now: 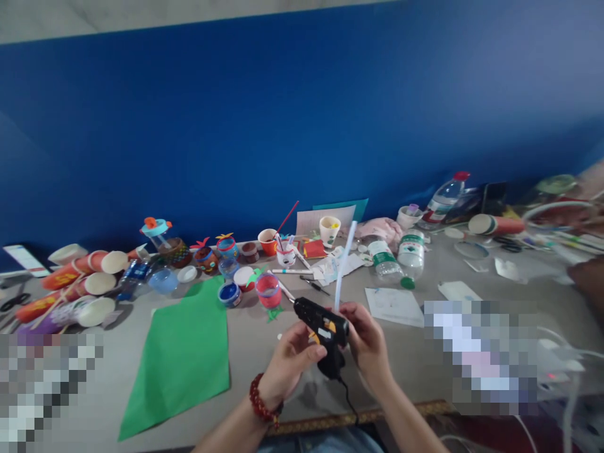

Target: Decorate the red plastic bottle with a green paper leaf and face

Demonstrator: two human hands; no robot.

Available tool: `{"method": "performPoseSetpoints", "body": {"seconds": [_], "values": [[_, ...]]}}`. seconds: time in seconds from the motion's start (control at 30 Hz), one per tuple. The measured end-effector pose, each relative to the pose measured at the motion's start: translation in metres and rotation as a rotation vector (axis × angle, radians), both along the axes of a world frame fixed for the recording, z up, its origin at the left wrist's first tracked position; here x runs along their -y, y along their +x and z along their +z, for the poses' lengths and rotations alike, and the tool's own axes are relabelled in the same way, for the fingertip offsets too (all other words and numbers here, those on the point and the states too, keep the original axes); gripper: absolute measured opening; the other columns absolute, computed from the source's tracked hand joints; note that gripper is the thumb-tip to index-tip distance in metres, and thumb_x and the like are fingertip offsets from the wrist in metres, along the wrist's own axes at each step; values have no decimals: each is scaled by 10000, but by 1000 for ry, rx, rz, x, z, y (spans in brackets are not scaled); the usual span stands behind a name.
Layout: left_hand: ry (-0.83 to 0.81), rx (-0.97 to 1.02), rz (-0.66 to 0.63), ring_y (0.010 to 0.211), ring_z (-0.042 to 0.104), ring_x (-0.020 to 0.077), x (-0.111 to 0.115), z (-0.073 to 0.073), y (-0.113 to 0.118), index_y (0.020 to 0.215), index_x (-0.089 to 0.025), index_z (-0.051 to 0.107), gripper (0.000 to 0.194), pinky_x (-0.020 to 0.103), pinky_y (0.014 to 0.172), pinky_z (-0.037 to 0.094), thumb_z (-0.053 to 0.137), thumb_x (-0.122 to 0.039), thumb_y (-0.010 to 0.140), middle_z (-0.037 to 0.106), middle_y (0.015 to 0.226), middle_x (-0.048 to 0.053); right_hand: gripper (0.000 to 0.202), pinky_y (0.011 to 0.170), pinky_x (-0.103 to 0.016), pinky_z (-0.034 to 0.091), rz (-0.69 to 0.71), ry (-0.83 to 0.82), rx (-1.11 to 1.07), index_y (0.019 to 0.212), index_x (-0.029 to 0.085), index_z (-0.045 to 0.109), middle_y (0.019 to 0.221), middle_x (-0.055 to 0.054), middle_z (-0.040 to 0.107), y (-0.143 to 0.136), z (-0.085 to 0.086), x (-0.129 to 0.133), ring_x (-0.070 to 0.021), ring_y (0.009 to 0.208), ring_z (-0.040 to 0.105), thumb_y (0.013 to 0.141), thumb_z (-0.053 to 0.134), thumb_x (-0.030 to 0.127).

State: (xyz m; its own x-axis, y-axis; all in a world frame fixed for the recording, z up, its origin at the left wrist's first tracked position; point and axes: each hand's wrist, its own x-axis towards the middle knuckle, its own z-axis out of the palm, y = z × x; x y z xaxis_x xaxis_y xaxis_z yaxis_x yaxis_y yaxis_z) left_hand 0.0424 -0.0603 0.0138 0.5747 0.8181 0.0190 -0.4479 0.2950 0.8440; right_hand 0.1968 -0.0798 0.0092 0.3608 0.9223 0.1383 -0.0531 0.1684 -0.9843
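In the head view my left hand (296, 357) is closed around a black glue gun (325, 330) with orange parts, its nozzle pointing up and to the left. A black cord hangs from the handle toward the table's near edge. My right hand (363, 336) is closed at the gun's rear end, pinching a long whitish translucent glue stick (346, 264) that stands nearly upright. Whether the right fingers also press on the gun, I cannot tell. Just beyond the nozzle is a pink-red cup (268, 290) with green paper leaves around it.
A green sheet (189, 358) lies to the left. Paint pots such as a blue one (229, 294) stand behind it. Bundled paper cups (101, 284) lie far left. Plastic bottles (385, 261) and white paper (395, 306) are on the right, near a power strip (557, 358). Another person's hand (587, 277) shows at the right edge.
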Motion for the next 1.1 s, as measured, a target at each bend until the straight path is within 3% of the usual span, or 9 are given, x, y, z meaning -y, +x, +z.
{"method": "performPoseSetpoints", "body": {"seconds": [0.17, 0.3, 0.37, 0.47, 0.57, 0.67, 0.77, 0.93, 1.1], "values": [[-34, -26, -89, 907, 636, 221, -1, -6, -12, 1029, -178, 710, 414, 332, 841, 479, 820, -361, 674, 704, 993, 92, 266, 392, -194, 323, -11, -65, -102, 860, 210, 574, 608, 32, 605, 0, 1, -11, -92, 429, 413, 818, 660, 458], [-17, -41, -67, 766, 592, 142, -5, -14, -18, 883, -153, 712, 252, 263, 776, 447, 799, -316, 712, 682, 863, 46, 310, 466, -216, 400, 94, -57, -47, 818, 205, 577, 670, 11, 620, 1, 0, -16, -113, 507, 490, 793, 678, 498], [-8, -65, -40, 762, 576, 134, -7, -17, -24, 900, -156, 712, 253, 251, 762, 441, 789, -320, 723, 669, 863, 42, 310, 494, -231, 421, 140, -72, 100, 808, 201, 587, 662, 7, 603, 9, -1, -14, -126, 526, 516, 824, 637, 507], [3, -139, 28, 750, 557, 131, -10, -20, -39, 965, -166, 717, 299, 219, 687, 428, 785, -332, 725, 651, 840, 42, 283, 534, -254, 429, 185, -98, 522, 796, 201, 604, 676, -12, 601, 29, -11, -3, -155, 579, 550, 886, 561, 466], [-21, -193, 77, 696, 528, 116, -13, -22, -56, 979, -179, 722, 350, 189, 594, 393, 798, -377, 701, 630, 792, 35, 178, 714, -315, 473, 206, -48, 977, 889, 216, 632, 881, -67, 667, 47, -32, 12, -228, 830, 615, 869, 588, 388], [-46, -232, 100, 670, 510, 107, -14, -22, -67, 964, -195, 728, 369, 193, 604, 411, 821, -391, 665, 620, 771, 26, 304, 791, -354, 467, 157, -51, 1238, 1069, 202, 607, 1062, -117, 659, 50, -49, 20, -277, 967, 605, 828, 632, 386], [-59, -264, 101, 624, 493, 100, -17, -18, -70, 943, -192, 730, 403, 192, 569, 411, 838, -416, 626, 611, 739, 24, 238, 709, -311, 449, 184, -223, 1364, 1042, 197, 602, 1041, -107, 666, 44, -47, 16, -257, 909, 627, 819, 603, 280], [-23, -275, 77, 618, 485, 95, -21, -13, -67, 954, -187, 727, 426, 179, 542, 389, 830, -440, 627, 624, 765, 35, 104, 585, -279, 346, 266, -523, 1367, 841, 183, 609, 834, -85, 684, 46, -26, -1, -228, 726, 626, 742, 595, 212], [16, -268, 64, 607, 476, 87, -25, -17, -67, 937, -169, 724, 398, 172, 529, 372, 816, -434, 655, 621, 754, 35, 96, 563, -257, 349, 369, -447, 920, 800, 203, 568, 677, -8, 613, 76, -32, -4, -170, 623, 560, 769, 591, 291]]}}
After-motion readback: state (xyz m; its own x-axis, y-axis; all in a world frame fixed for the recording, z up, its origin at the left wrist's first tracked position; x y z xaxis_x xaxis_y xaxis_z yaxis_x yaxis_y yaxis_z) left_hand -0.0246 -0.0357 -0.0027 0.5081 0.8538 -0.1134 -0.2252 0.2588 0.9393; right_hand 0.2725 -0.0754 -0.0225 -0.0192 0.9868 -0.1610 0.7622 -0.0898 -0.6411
